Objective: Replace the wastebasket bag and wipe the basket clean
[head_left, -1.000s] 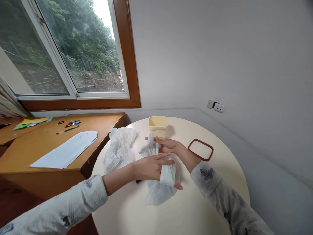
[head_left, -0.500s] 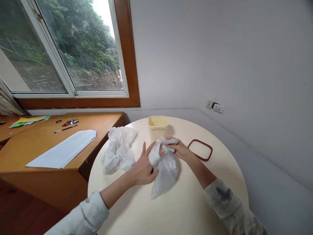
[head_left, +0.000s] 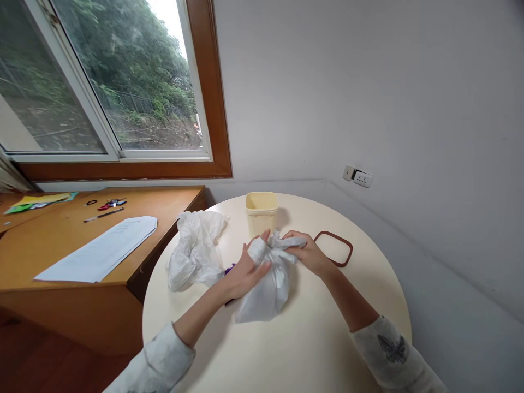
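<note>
A white plastic bag [head_left: 266,292] hangs in front of me, its top gathered and twisted. My left hand [head_left: 245,273] grips its neck from the left, thumb across the front, with a band of plastic looped over the fingers. From the right, my right hand [head_left: 307,252] pinches the bag's pulled-out ends. Just behind my left hand a bit of something purple [head_left: 230,268] shows, mostly hidden. A second white plastic bag [head_left: 196,248] lies crumpled to the left. Beyond my hands stands a cream-coloured bin [head_left: 262,214], upright and without a lid.
A brown rounded rectangular ring [head_left: 349,254] lies right of my hands on the round cream table [head_left: 303,349]. Left of it, a wooden desk [head_left: 82,229] bears paper sheets [head_left: 100,248], a pen [head_left: 103,215] and scissors [head_left: 108,205]. A wall socket [head_left: 362,179] sits behind.
My left hand has turned and closed in around the bag's neck. The right hand has drawn the ends out further right. The bag's bottom has swung left and up a little.
</note>
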`<control>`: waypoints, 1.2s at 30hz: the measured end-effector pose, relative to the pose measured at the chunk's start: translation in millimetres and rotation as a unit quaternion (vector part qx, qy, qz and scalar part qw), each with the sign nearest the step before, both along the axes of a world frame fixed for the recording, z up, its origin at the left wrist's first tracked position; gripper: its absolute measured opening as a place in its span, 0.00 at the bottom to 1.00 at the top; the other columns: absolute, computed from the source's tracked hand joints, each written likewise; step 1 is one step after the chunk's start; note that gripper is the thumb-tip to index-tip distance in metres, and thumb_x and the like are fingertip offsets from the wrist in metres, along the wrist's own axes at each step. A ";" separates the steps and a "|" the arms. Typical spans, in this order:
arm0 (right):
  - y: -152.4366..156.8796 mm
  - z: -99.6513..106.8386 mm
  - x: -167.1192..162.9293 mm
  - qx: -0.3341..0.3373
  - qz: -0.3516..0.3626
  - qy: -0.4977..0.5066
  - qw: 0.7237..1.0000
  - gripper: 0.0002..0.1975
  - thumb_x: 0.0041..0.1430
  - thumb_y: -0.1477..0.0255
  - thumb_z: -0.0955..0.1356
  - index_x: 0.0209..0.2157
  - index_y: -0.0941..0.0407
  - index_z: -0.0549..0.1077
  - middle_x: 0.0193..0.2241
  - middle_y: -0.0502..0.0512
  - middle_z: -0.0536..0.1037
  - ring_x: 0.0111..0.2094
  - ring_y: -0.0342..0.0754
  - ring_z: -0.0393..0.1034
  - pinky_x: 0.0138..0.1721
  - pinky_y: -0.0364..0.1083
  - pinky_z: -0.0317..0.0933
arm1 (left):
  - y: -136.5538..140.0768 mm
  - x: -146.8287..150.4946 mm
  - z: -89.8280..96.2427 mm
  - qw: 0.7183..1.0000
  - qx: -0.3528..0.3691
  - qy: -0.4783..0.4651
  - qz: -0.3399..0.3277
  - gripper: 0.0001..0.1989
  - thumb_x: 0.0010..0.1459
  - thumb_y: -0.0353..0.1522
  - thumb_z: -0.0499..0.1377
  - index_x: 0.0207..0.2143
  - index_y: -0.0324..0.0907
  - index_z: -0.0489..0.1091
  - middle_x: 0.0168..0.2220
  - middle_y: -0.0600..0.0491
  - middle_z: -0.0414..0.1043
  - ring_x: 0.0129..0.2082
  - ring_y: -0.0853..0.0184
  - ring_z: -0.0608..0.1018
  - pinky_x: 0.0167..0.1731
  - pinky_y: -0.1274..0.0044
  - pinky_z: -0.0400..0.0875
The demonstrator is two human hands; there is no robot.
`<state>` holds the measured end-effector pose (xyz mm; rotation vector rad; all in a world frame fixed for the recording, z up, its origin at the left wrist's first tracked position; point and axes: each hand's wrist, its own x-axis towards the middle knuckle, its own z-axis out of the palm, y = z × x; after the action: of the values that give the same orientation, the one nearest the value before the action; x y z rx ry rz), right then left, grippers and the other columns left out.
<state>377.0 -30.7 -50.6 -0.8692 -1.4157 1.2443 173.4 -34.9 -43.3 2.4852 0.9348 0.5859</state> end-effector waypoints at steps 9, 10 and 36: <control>7.1 20.2 -11.5 -0.106 -0.004 0.136 0.985 0.10 0.41 0.74 0.71 0.30 0.57 0.73 0.27 0.51 0.75 0.30 0.44 0.68 0.31 0.42 0.60 | -6.4 -0.4 16.8 0.991 0.031 0.110 -0.063 0.29 0.58 0.48 0.47 0.60 0.56 0.46 0.63 0.56 0.46 0.62 0.45 0.36 0.52 0.44 0.27; 6.2 23.4 -12.8 -0.106 0.014 0.124 0.987 0.10 0.42 0.74 0.71 0.31 0.57 0.72 0.28 0.52 0.75 0.30 0.44 0.68 0.31 0.42 0.60 | -6.5 0.9 18.1 0.991 0.037 0.112 -0.062 0.28 0.58 0.48 0.47 0.60 0.56 0.49 0.63 0.56 0.47 0.62 0.45 0.36 0.52 0.44 0.26; -25.5 28.0 -33.5 0.140 -0.041 -0.154 0.977 0.09 0.55 0.72 0.63 0.34 0.52 0.75 0.36 0.52 0.76 0.40 0.48 0.69 0.42 0.48 0.60 | 7.1 8.4 -13.7 0.994 0.058 0.073 -0.059 0.29 0.56 0.42 0.51 0.59 0.44 0.51 0.61 0.49 0.51 0.62 0.54 0.47 0.60 0.56 0.30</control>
<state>343.5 -56.3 -22.6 -0.9395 -1.7342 0.8443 181.8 -27.8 -57.0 2.6956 0.8197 0.4366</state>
